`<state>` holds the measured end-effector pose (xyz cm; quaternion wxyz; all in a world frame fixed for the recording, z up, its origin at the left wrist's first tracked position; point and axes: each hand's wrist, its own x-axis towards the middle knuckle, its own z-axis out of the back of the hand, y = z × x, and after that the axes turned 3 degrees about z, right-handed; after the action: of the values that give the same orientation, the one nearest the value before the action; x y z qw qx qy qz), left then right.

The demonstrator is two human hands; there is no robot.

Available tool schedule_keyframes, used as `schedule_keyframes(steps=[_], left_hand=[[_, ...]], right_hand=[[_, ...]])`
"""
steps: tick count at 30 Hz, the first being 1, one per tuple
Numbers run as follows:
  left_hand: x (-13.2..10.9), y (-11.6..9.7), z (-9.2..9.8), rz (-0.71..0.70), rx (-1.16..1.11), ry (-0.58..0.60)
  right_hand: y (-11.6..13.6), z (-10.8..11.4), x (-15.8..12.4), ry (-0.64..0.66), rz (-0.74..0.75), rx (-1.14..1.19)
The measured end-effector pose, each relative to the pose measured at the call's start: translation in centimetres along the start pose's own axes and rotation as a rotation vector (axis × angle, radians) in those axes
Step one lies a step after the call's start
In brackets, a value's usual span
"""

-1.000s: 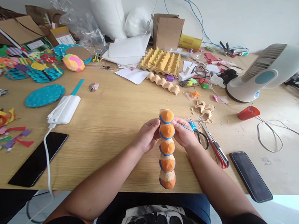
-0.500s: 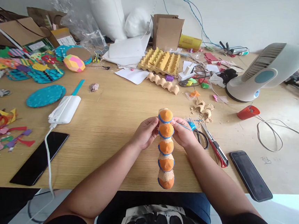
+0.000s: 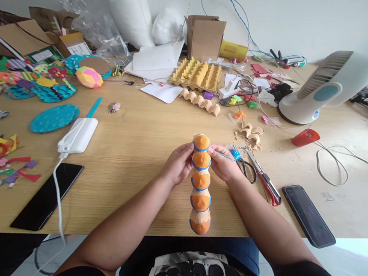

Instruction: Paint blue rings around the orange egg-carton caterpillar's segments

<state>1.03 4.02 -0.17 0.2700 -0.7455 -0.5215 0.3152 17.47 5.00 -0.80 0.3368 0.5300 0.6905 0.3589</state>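
An egg-carton strip (image 3: pixel 201 180) with several orange-covered bumps edged in blue runs from mid-table toward my body. My left hand (image 3: pixel 180 163) pinches its left side near the far end. At the right side of that same end is my right hand (image 3: pixel 222 162), its thumb and finger closed at the strip's edge. A thin blue strand (image 3: pixel 223 155) stretches from those fingertips over the right hand. Blue material in a small packet (image 3: pixel 235 152) lies just beyond the right hand.
Scissors (image 3: pixel 250 171), a red cutter (image 3: pixel 270 186) and a phone (image 3: pixel 308 215) lie to the right. A white fan (image 3: pixel 324 89) stands farther back. At the left are a power bank (image 3: pixel 82 134), a dark tablet (image 3: pixel 47 197) and paper scraps (image 3: pixel 9 172).
The near end of the strip has swung slightly left, so it tilts more. Both hands keep their hold with little movement.
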Motion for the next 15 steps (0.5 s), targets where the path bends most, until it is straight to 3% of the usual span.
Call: schedule_keyframes(steps=[8,15], left_hand=[[-0.25,0.27,-0.27,0.08,0.008,0.092],[-0.74,0.06,-0.44,0.12,-0.014,0.122]], right_hand=[[0.15,0.44,0.29,-0.096,0.107,0.015],[0.52,0.5,0.45,-0.121,0.1,0.046]])
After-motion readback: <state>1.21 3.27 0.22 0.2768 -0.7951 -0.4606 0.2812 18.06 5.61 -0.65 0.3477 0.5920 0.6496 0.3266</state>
